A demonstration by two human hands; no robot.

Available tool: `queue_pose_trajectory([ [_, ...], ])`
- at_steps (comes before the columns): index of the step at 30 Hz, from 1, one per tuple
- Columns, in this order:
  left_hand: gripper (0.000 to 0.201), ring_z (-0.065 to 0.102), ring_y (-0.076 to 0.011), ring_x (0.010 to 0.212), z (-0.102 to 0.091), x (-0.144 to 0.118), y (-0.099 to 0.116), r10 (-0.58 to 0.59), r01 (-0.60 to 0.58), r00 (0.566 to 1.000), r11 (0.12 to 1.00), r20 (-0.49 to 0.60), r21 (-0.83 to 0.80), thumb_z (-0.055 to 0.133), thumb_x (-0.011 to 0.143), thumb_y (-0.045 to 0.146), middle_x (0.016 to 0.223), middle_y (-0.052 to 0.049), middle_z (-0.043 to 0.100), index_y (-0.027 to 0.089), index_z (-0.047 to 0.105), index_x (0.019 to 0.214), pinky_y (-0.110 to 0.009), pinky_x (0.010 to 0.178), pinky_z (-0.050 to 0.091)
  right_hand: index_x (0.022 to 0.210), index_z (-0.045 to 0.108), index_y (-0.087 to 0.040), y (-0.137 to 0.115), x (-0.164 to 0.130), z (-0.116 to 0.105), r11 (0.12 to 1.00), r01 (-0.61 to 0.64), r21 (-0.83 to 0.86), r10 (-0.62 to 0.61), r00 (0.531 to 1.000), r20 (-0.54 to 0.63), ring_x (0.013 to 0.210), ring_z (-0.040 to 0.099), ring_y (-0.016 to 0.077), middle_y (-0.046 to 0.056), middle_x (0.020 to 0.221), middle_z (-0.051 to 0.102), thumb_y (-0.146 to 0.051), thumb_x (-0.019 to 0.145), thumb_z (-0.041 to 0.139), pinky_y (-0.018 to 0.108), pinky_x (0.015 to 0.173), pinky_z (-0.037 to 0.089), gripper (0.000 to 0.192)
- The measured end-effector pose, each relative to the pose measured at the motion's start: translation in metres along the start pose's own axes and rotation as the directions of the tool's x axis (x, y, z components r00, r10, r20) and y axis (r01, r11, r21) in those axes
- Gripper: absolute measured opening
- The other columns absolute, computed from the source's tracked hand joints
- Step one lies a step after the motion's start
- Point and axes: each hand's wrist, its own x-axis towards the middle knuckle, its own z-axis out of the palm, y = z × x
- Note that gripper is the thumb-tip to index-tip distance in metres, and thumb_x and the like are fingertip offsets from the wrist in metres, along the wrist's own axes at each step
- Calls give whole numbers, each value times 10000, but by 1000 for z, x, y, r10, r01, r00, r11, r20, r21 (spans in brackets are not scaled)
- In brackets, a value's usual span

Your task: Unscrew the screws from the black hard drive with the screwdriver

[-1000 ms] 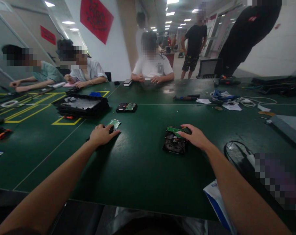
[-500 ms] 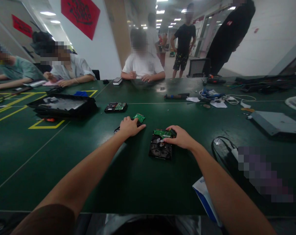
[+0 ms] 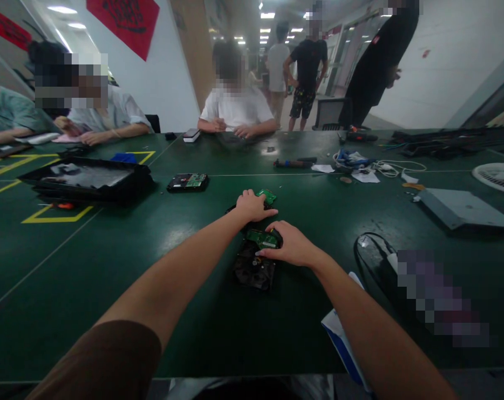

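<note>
My right hand (image 3: 291, 249) grips the near drive (image 3: 255, 265), steadying it; my left hand (image 3: 252, 206) lies flat over a green board (image 3: 267, 196) just beyond.

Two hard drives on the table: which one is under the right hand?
The near hard drive, with the right hand on its green board. The other drive lies farther left, beside the black tray, untouched.

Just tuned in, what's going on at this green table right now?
A person sits at the green table with both bare hands out. The right hand rests on a black hard drive that carries a green circuit board. The left hand lies just beyond it on a dark object beside a small green board. Another drive and a black tray lie farther off.
</note>
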Motion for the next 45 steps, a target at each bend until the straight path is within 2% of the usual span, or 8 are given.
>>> queue_pose_trajectory([
  [8, 914, 452, -438, 1280, 1, -2, 15, 250, -250, 968, 968, 37, 9, 398, 786, 875, 1347, -242, 492, 252, 530, 1442, -537, 1012, 387, 1134, 655, -250, 15, -3, -25, 974, -114, 196, 133, 987, -88, 927, 675, 227, 49, 1100, 704, -556, 823, 714, 368, 809, 517, 441],
  [11, 991, 445, -453, 1298, -1, -6, 17, 320, -320, 947, 947, 42, -15, 415, 728, 920, 1369, -238, 472, 264, 512, 1465, -543, 1030, 388, 1220, 598, -213, 45, -5, -36, 886, -394, 244, 458, 824, -333, 641, 669, 164, 65, 1015, 716, -480, 881, 643, 328, 664, 530, 434],
  [14, 1032, 447, -450, 1304, -6, -10, 22, 394, -391, 915, 919, 83, -47, 463, 693, 928, 1389, -227, 464, 273, 485, 1490, -534, 1047, 389, 1283, 575, -147, 71, -3, -38, 791, -579, 200, 602, 678, -422, 601, 674, 173, 112, 992, 721, -439, 888, 624, 340, 688, 537, 494],
  [23, 1029, 437, -392, 1351, -17, -25, 35, 552, -532, 833, 816, 33, -224, 549, 743, 844, 1448, -198, 461, 216, 390, 1543, -493, 1096, 391, 1086, 715, -136, 88, 12, -35, 735, -617, -282, 482, 767, -424, 968, 664, 330, 205, 1038, 692, -587, 934, 468, 405, 806, 487, 536],
  [28, 472, 516, -272, 1259, -24, -67, -1, 403, -475, 869, 841, -288, -257, 460, 993, 425, 1301, -149, 603, 148, 569, 1359, -432, 1107, 393, 1066, 716, -140, 89, 12, -31, 760, -598, -254, 491, 784, -379, 886, 656, 275, 183, 1040, 676, -545, 926, 496, 369, 758, 482, 482],
  [31, 326, 551, -239, 1169, -23, -110, -21, 362, -455, 874, 845, -324, -282, 458, 1001, 350, 1203, -101, 639, 203, 658, 1212, -411, 1056, 445, 1112, 704, -129, 89, 12, -30, 780, -595, -195, 495, 776, -390, 871, 649, 267, 186, 1071, 669, -531, 913, 528, 368, 752, 485, 482],
  [37, 776, 397, -404, 1352, -9, -182, 10, 36, -114, 960, 956, -278, -271, 508, 871, 711, 1429, -207, 456, 173, 510, 1431, -595, 1097, 385, 1050, 707, -144, 92, 13, -26, 812, -576, -93, 477, 748, -461, 878, 651, 263, 149, 1003, 699, -476, 884, 590, 353, 735, 483, 389],
  [45, 909, 334, -499, 1404, -7, -186, 41, -77, 43, 987, 972, -140, -232, 602, 752, 715, 1562, -238, 293, 178, 454, 1471, -632, 1083, 373, 1025, 696, -209, 87, 8, -24, 790, -547, 278, 610, 648, -457, 598, 659, 164, 36, 830, 725, -411, 859, 627, 286, 573, 467, 270],
])
